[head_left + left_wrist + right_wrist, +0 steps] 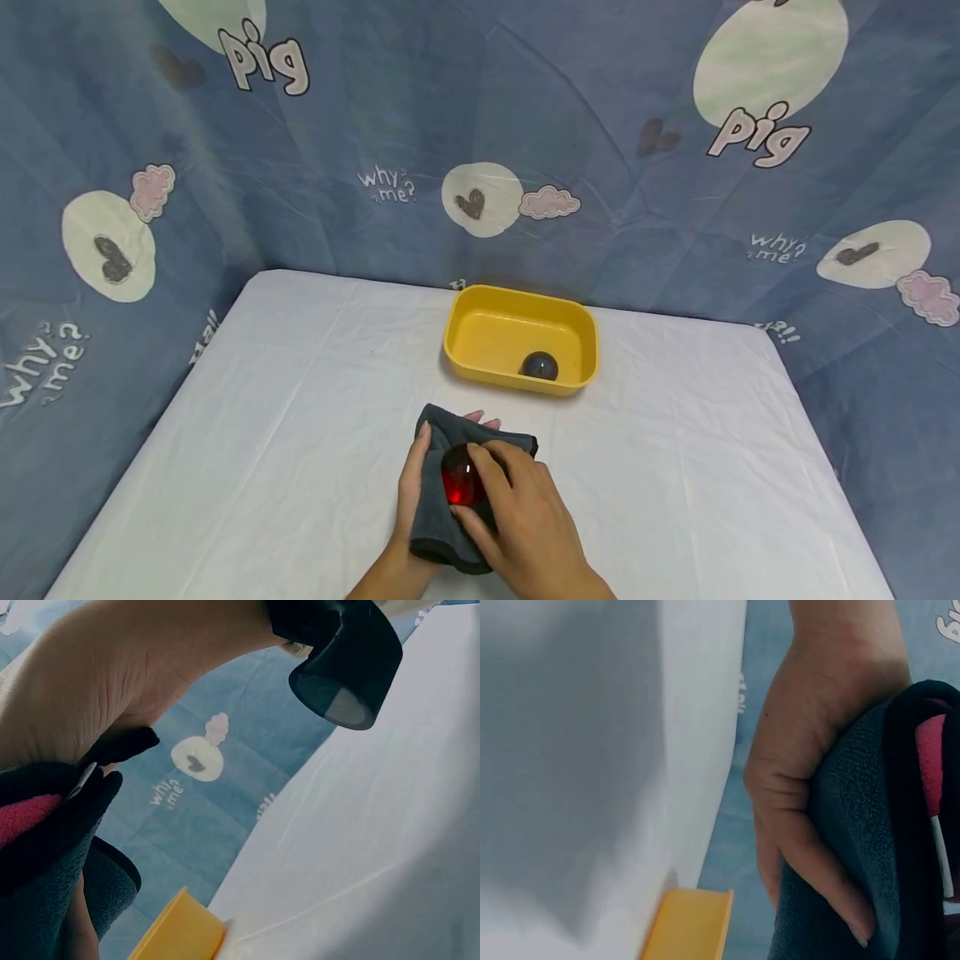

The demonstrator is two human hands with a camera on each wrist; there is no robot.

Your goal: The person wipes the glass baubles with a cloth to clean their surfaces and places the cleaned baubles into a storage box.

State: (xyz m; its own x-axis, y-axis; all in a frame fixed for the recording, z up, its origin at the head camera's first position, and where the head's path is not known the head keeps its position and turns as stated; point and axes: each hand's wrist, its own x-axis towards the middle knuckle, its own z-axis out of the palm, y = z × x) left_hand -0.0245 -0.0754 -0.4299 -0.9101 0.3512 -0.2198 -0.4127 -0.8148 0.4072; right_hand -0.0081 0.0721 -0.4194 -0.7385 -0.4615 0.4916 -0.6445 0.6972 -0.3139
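Observation:
A folded dark grey-blue cloth (435,521) with black edging lies across my left hand (409,500), which holds it from beneath with the thumb along its left edge. Two fingertips show past the cloth's far side. My right hand (528,512) pinches a glossy, see-through red ball (459,475) between thumb and fingers, against the cloth's upper face. In the left wrist view the cloth (45,900) shows a pink inner side and a small white tag. Fingers press into the cloth (855,810) in the right wrist view; the ball is hidden there.
Beyond the hands a yellow tray (487,333) stands near the back edge of the white-covered table (300,400). A dark grey ball (540,365) sits at its near right side. Blue printed fabric (360,108) hangs behind the table and along both sides.

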